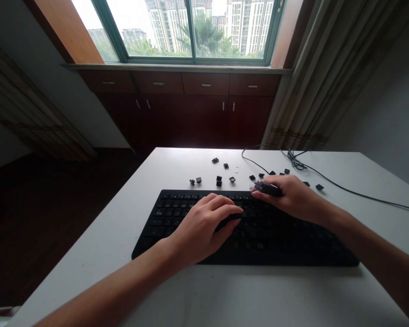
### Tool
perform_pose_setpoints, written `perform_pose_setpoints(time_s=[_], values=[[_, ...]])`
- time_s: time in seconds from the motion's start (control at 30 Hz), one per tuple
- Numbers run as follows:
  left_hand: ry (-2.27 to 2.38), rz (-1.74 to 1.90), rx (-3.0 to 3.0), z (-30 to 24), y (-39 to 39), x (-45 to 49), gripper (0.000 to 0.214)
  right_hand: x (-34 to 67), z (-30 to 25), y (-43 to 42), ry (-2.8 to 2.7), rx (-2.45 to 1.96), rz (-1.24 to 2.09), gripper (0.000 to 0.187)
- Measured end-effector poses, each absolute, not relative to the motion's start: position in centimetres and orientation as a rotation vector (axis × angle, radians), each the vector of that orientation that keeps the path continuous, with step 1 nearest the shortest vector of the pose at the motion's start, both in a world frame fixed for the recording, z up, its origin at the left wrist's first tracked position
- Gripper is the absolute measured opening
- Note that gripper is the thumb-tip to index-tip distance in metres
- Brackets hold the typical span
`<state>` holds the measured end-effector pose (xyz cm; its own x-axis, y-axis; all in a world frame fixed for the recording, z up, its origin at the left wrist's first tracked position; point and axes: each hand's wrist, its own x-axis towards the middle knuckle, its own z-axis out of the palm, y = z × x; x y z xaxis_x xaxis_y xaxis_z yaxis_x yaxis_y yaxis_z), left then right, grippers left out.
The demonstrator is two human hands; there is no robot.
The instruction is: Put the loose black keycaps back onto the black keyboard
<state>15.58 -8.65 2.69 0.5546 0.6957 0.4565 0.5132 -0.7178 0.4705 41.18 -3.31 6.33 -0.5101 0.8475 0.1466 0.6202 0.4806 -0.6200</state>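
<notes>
A black keyboard [259,259] lies across the white table, with some spots where keycaps look to be off. Over its upper middle is my left hand [207,222], thumb and index finger drawn together in a pinch; whatever may be between them is dark and I cannot make it out. My right hand [289,193] is closed around a small dark tool [270,188] with a pale, blurred tip, held above the keyboard's back edge. Loose black keycaps [232,180] are scattered behind the keyboard, several close to the tool, some tipped on their sides.
A black cable [347,181] runs over the table's right side, with a tied bundle [295,160] near the back edge. The white table [105,236] ends at a slanted left edge. Beyond it stand a dark red cabinet [184,113], a window and curtains [303,81].
</notes>
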Motion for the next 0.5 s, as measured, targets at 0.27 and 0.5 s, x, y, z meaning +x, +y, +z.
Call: perform_pose_setpoints(time_s=[0.27,0.5], values=[[1.074,0.818,2.629,2.7,-9.0,15.7,0.025,42.6,4.9,-6.3,-2.359,-1.070,0.808,0.014],[0.908,0.836,2.825,3.5,-10.6,16.3,0.029,42.5,4.5,-6.7,-2.357,-1.031,0.732,0.022]])
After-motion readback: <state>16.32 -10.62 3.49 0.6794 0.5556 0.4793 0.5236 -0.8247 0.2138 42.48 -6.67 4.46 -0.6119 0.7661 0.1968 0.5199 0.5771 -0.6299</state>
